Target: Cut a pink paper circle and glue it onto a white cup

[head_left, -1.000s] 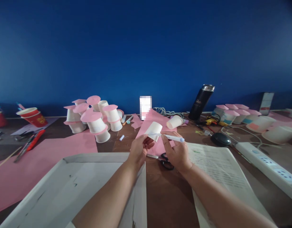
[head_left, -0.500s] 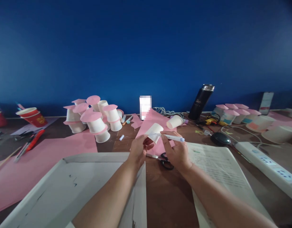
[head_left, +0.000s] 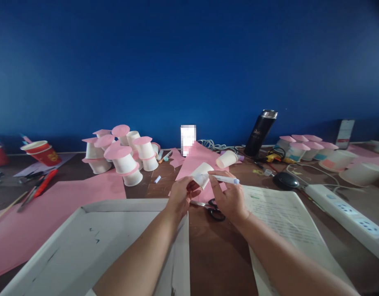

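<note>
My left hand (head_left: 182, 196) grips a white paper cup (head_left: 202, 174) by its lower left side, the cup lying tilted on its side in the air. In my right hand (head_left: 231, 200) is a white marker pen (head_left: 225, 179) with a bluish end, its tip close to the cup's wall; I cannot tell whether it touches. Below the hands lie scissors (head_left: 216, 213) with black handles, partly hidden by the right hand. Pink paper (head_left: 204, 151) spreads behind the cup, and another white paper cup (head_left: 226, 158) lies on its side there. A small pen cap (head_left: 157, 179) rests to the left.
White cups with pink tops (head_left: 119, 158) stand stacked at left; more capped cups (head_left: 300, 149) stand at right. A white tray (head_left: 84, 246) and a printed sheet (head_left: 278, 213) flank my arms. A black flask (head_left: 260, 133), a mouse (head_left: 285, 180) and a power strip (head_left: 346, 209) are at right.
Both hands keep their holds, almost in place. The cup has turned slightly, and the pen's tip end has shifted a little against it.
</note>
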A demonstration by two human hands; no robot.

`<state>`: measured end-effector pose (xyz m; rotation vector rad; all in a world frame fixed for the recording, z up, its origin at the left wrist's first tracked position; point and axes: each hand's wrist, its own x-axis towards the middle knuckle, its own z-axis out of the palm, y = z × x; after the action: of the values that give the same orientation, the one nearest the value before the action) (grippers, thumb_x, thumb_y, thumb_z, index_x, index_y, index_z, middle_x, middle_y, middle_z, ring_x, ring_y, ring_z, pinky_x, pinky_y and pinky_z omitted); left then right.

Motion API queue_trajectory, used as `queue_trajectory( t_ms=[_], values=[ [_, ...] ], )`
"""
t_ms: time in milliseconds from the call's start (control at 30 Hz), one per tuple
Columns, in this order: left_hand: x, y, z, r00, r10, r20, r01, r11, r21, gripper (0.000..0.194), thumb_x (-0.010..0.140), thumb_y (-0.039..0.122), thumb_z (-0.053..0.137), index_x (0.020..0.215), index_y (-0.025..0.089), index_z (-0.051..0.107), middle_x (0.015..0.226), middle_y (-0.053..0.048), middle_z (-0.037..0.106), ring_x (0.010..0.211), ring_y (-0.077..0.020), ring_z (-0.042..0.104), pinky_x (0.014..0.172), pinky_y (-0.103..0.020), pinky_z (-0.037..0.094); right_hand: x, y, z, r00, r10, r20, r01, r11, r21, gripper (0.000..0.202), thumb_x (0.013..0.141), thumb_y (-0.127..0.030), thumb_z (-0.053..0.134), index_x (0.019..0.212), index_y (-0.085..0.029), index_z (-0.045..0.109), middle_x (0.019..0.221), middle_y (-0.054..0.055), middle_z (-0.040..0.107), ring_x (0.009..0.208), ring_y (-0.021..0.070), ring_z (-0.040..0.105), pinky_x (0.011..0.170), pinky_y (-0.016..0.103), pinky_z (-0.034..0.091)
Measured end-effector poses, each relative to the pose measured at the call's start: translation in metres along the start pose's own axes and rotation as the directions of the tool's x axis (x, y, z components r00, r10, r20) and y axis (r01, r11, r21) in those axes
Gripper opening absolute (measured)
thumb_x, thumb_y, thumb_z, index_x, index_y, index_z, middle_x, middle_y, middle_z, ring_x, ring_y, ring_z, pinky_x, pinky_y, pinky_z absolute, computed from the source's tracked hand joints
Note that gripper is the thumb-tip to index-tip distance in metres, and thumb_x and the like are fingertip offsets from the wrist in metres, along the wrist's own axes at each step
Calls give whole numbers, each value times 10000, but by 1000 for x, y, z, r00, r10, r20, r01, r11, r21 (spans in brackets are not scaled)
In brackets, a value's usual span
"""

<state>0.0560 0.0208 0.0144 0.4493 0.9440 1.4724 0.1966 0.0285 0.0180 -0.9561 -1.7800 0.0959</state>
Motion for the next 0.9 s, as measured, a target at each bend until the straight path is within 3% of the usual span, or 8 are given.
queue_trajectory(
  t_ms=[233, 467, 700, 900],
  values=[
    [0, 4, 0, 1000, 18, -12, -19, 998, -67, 67, 696, 171, 631, 707, 111, 603, 620, -23, 615, 546, -93, 571, 514, -202, 496, -1, 0, 0, 1000, 5, -7, -5, 1000, 17, 173, 887, -278, 497, 968, -222, 640, 943, 55, 695, 913, 216, 638, 855, 388, 481],
    [-1, 0, 0, 997, -68, 36, 70, 997, -40, 35, 704, 151, 601, 692, 119, 592, 633, -38, 629, 567, -110, 589, 491, -202, 486, 0, 0, 0, 1000, 2, -3, -2, 1000, -2, 153, 887, -262, 505, 956, -228, 637, 935, 50, 692, 904, 215, 634, 849, 385, 475],
    [4, 7, -4, 999, -36, 5, 36, 988, -151, 33, 718, 128, 597, 706, 121, 567, 613, -12, 590, 522, -75, 552, 499, -176, 482, -1, 1, 0, 1000, -4, 0, 4, 1000, 2, 147, 883, -258, 514, 965, -226, 631, 946, 48, 691, 915, 218, 627, 853, 389, 465],
    [3, 4, -4, 994, -104, 34, 107, 990, -95, 23, 738, 135, 586, 737, 112, 584, 633, -25, 598, 539, -80, 571, 472, -160, 473, 0, 1, -1, 1000, -1, -2, 1, 1000, -14, 151, 888, -256, 507, 966, -221, 632, 939, 50, 689, 904, 210, 627, 835, 373, 471]
  ],
)
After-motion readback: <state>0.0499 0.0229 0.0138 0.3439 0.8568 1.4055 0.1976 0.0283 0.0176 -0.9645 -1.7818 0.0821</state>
